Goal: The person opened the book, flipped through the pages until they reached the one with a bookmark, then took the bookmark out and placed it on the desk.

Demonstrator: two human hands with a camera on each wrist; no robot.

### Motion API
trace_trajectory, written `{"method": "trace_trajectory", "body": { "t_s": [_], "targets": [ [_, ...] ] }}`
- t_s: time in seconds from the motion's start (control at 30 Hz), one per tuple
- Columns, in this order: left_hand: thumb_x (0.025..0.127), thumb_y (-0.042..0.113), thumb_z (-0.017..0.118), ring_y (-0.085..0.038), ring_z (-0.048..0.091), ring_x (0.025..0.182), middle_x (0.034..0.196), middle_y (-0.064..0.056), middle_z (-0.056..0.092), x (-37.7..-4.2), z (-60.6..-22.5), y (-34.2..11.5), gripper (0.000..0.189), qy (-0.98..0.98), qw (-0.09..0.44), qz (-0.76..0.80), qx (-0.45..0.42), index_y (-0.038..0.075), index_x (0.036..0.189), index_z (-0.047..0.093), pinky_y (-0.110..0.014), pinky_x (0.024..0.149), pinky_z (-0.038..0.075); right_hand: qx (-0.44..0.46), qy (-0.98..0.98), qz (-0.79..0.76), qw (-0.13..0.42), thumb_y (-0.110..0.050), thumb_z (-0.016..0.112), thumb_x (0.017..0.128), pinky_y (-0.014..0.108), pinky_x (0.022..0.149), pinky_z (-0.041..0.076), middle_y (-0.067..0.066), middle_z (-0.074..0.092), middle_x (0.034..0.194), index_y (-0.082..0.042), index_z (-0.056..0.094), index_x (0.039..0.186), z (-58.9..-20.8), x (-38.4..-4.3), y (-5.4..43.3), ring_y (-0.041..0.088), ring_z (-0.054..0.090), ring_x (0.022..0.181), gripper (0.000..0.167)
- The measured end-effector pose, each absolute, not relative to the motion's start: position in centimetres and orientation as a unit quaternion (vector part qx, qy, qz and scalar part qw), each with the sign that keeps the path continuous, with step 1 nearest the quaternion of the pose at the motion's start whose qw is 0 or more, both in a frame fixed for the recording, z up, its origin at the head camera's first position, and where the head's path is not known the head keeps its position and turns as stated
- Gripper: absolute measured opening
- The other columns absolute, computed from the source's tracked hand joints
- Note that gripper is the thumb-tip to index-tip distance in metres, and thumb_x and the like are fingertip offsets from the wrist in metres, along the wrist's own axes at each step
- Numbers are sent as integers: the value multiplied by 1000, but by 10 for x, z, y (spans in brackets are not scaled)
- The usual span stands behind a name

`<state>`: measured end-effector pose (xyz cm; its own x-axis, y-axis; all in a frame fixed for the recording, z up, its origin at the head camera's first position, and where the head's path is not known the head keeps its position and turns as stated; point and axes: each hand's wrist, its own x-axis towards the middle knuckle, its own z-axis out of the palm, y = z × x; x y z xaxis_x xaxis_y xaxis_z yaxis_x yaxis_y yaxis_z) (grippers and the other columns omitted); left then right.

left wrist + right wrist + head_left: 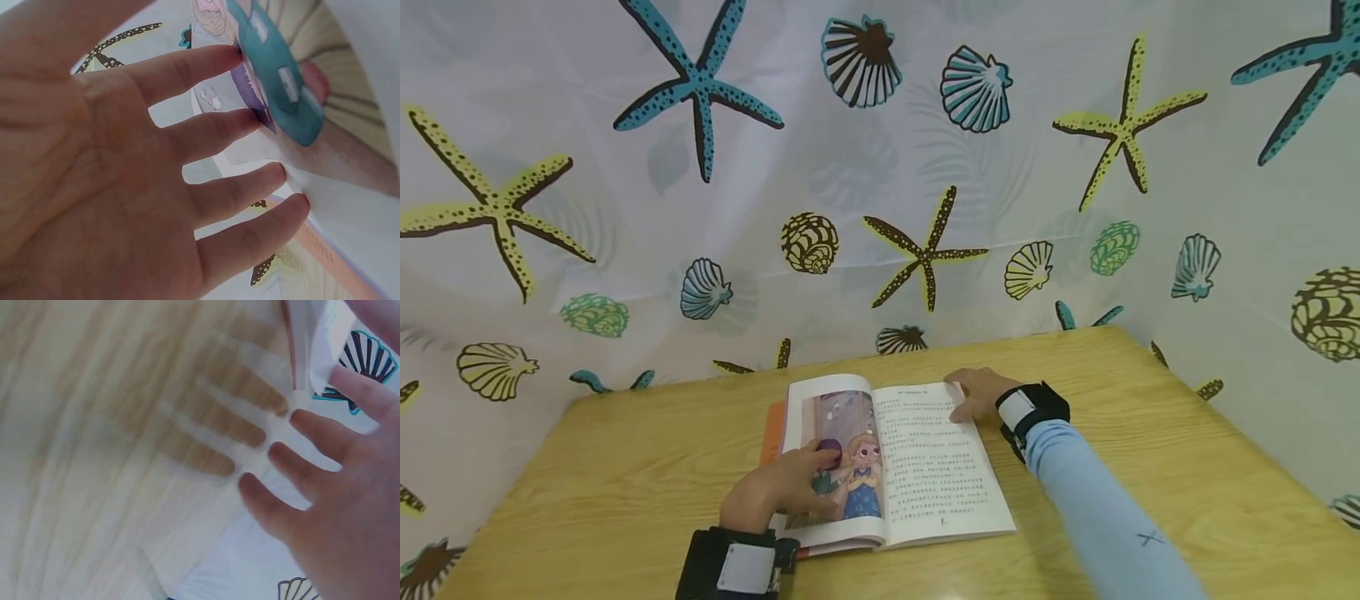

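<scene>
An open book (940, 467) lies on the wooden table, with a colour picture on its left page and printed text on its right page (925, 462). My left hand (786, 483) rests on the picture page, its fingers spread; the left wrist view shows the fingertips touching the paper. At the upper right corner of the text page is my right hand (981, 392). Its index fingertip touches the page edge in the right wrist view, where a white leaf (331, 340) stands slightly off the other pages. The other right fingers are spread, their tips close to the table. The right thumb's tip is out of that view.
The wooden table (625, 475) extends around the book. An orange cover edge (771, 433) shows beyond the left page. A white cloth (850, 183) printed with starfish and shells hangs behind the table and along its right side.
</scene>
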<state>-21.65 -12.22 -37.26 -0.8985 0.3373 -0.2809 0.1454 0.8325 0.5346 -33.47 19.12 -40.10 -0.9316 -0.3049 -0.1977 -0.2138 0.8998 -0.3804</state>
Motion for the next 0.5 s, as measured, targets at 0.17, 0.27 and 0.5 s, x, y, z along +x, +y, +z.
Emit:
{"method": "trace_trajectory", "body": {
  "t_s": [0.17, 0.27, 0.5],
  "targets": [
    [75, 20, 91, -44, 46, 134, 156, -19, 41, -217, -371, -122, 74, 940, 184, 260, 119, 10, 142, 60, -63, 106, 41, -178, 970, -164, -6, -8, 77, 87, 46, 90, 51, 16, 68, 111, 0, 69, 116, -407, -338, 193, 34, 61, 103, 31],
    [75, 20, 91, -44, 45, 135, 157, -20, 39, -217, -372, -122, 74, 940, 187, 262, 117, 10, 142, 60, -63, 106, 40, -191, 960, -189, -74, 2, 74, 86, 34, 68, 49, 7, 63, 82, -1, 68, 92, -407, -337, 193, 23, 56, 75, 9],
    [75, 19, 91, -43, 46, 134, 155, -19, 42, -217, -373, -123, 74, 939, 183, 264, 119, 9, 141, 61, -62, 106, 41, -228, 943, -210, -125, 4, 73, 87, 27, 56, 39, 2, 55, 65, -4, 61, 72, -408, -334, 195, 15, 47, 59, 21]
  ]
}}
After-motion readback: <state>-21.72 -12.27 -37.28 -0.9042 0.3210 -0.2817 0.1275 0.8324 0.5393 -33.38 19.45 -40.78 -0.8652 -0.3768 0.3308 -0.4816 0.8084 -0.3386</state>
